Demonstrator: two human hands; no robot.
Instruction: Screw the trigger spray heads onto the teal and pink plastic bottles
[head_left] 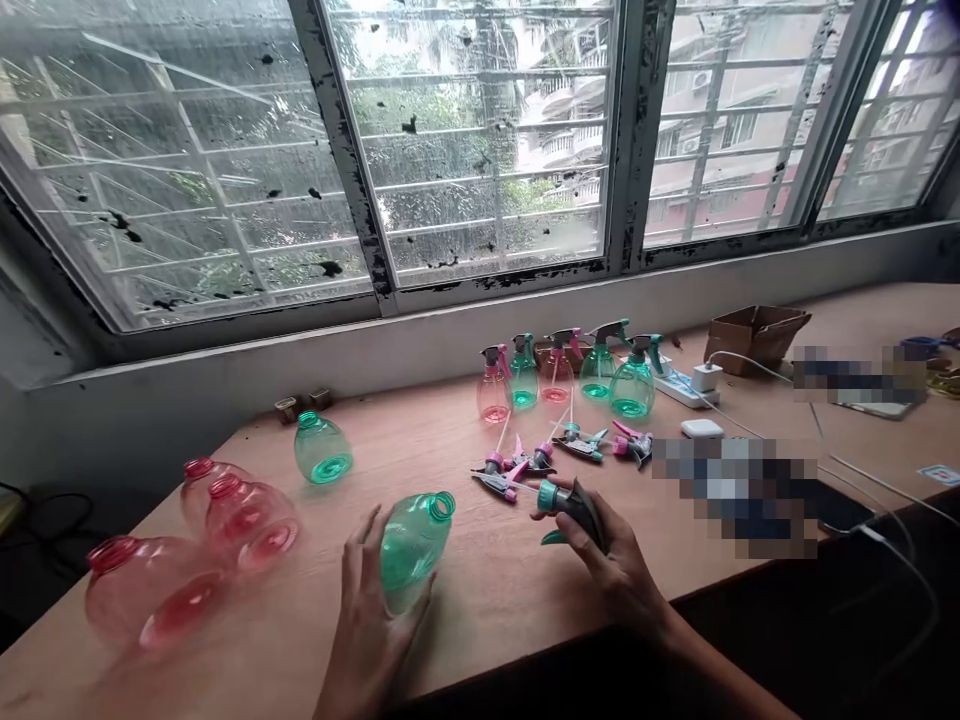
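My left hand [375, 590] is wrapped round a green see-through spray bottle [414, 545], tilted with its open threaded neck toward the right. In my right hand [611, 555] is a spray trigger head [571, 508] with a dark grey body and green collar. Its thin tube points left, toward the bottle's neck, and the two are apart. Beyond my hands lie several loose spray heads, among them a pink one [499, 475] and a green one [581, 440]. To the left stand a headless green bottle [322, 448] and three headless pink bottles, the nearest pink bottle [124, 595] being largest in view.
Several bottles with heads fitted, such as a green one [632, 385], stand by the window wall. Right of them are a power strip [686, 388], an open cardboard box [754, 335], a white case [702, 429] and white cables. Two blurred patches hide part of the table.
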